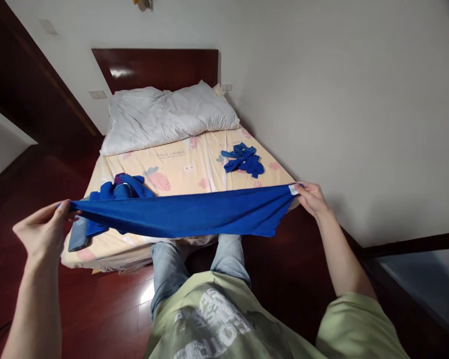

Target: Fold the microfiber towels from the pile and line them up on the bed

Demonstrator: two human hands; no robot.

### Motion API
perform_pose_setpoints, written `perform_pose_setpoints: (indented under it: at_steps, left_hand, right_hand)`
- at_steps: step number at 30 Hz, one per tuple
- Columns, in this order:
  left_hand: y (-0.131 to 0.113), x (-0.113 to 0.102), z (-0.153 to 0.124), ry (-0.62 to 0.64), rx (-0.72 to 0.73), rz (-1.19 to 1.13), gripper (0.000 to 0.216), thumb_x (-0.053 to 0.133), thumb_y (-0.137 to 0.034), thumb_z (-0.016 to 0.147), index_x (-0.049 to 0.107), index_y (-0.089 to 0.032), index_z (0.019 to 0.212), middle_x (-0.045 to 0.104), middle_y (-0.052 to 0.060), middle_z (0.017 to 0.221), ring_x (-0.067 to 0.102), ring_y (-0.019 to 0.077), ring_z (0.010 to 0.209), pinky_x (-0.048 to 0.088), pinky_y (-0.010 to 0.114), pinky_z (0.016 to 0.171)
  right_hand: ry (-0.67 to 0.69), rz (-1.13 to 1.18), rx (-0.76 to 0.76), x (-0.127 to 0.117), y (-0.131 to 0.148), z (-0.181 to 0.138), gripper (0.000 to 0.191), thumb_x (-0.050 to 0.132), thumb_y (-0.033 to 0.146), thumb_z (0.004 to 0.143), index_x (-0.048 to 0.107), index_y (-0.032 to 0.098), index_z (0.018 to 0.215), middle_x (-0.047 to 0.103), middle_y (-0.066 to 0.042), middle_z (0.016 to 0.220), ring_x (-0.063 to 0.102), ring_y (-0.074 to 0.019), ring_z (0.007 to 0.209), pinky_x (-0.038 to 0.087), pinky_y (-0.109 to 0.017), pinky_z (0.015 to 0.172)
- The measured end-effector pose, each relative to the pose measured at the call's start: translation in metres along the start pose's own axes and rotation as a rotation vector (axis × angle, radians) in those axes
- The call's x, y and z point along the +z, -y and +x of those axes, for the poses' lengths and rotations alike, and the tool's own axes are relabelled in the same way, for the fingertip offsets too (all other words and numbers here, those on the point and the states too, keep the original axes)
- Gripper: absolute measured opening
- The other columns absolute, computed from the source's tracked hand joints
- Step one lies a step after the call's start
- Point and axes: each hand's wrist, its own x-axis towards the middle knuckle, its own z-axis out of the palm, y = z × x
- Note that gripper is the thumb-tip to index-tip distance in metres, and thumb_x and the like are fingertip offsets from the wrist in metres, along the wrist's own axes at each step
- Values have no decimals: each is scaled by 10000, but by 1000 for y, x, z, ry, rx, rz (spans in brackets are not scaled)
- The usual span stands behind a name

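A long blue towel [187,214] is stretched sideways in the air in front of me, above the near end of the bed. My left hand [47,224] pinches its left corner between thumb and fingers. At the other end, my right hand [311,197] grips the upper right corner, beside a small white label [293,189]. The lower edge hangs loose and sags slightly, with folds near the right end. Behind the towel, a pile of blue cloths [125,189] is partly hidden on the left of the bed. Another crumpled blue cloth heap [243,159] lies on the right.
The bed [187,174] has a cream patterned sheet, a white pillow or quilt [168,117] and a dark wooden headboard [164,67]. A grey-blue folded item [78,233] lies at its near left corner. A white wall [340,99] runs along the right; the floor [112,304] is dark red wood.
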Motion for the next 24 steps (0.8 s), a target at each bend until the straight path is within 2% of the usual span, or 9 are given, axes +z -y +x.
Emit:
perform_pose_setpoints:
  at_steps: [4, 8, 12, 16, 19, 24]
  left_hand:
    - [-27, 33, 14, 86, 17, -127, 483, 928, -450, 637, 819, -92, 942, 742, 65, 742, 702, 179, 639, 650, 353, 710]
    - [-34, 54, 18, 157, 30, -178, 522, 931, -461, 640, 808, -79, 973, 745, 63, 744, 709, 168, 623, 656, 347, 715]
    - [-29, 61, 17, 176, -6, -195, 481, 900, -460, 694, 794, -115, 1011, 757, 41, 779, 747, 183, 707, 657, 393, 811]
    - [-26, 67, 9, 195, 8, -187, 439, 861, -461, 735, 773, -124, 1002, 759, 52, 796, 781, 266, 850, 650, 465, 820]
    - [-24, 74, 1, 197, -14, -207, 452, 894, -468, 674, 774, -120, 937, 747, 51, 751, 778, 269, 793, 658, 483, 815]
    - [-19, 84, -3, 123, -57, -299, 577, 948, -522, 559, 783, -97, 912, 726, 37, 697, 723, 182, 640, 669, 361, 736]
  right_hand:
    - [-130, -32, -156, -5, 26, 31, 463, 970, 588, 581, 804, 235, 829, 770, -17, 772, 723, -191, 704, 626, -333, 721]
    - [-225, -57, -243, -10, 33, 41, 454, 984, 544, 563, 811, 226, 836, 756, -5, 741, 701, -174, 670, 623, -333, 728]
    - [-265, -90, -261, -17, 31, 37, 458, 966, 550, 585, 812, 211, 852, 761, -17, 756, 687, -170, 642, 607, -324, 663]
    - [-260, -108, -252, -22, 29, 31, 445, 952, 550, 615, 814, 211, 868, 766, -22, 784, 679, -164, 653, 595, -316, 648]
    - [-261, -100, -237, -22, 30, 30, 443, 950, 550, 625, 811, 207, 868, 758, -23, 786, 683, -167, 676, 601, -321, 673]
    - [-361, 14, -261, -17, 34, 34, 461, 938, 584, 626, 776, 202, 829, 721, -16, 773, 709, -189, 746, 621, -356, 742]
